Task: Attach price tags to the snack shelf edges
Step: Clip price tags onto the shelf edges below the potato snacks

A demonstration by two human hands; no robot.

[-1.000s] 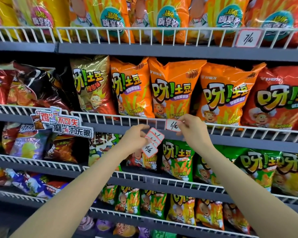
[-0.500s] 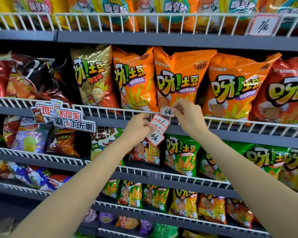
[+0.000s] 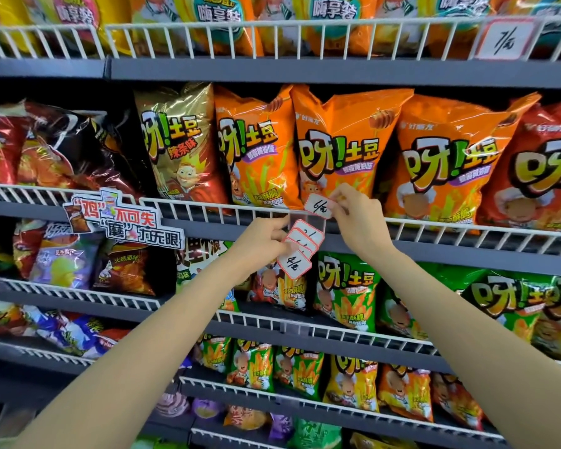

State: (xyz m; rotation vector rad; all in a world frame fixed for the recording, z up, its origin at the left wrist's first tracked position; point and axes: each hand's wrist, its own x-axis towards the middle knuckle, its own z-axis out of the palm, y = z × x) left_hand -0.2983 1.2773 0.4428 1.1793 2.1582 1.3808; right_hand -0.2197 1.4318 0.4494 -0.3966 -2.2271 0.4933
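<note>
Head view: right hand [image 3: 358,218] pinches price tag [image 3: 318,206] at wire rail [image 3: 208,209]; left hand [image 3: 263,236] grips tags [image 3: 297,251].

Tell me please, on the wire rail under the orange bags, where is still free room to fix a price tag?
The wire rail is bare right of the right hand, below the orange bag and red bag. Left, between the promo sign and left hand, is also free. The middle is crowded: both hands, the tag, the spare tags.
</note>
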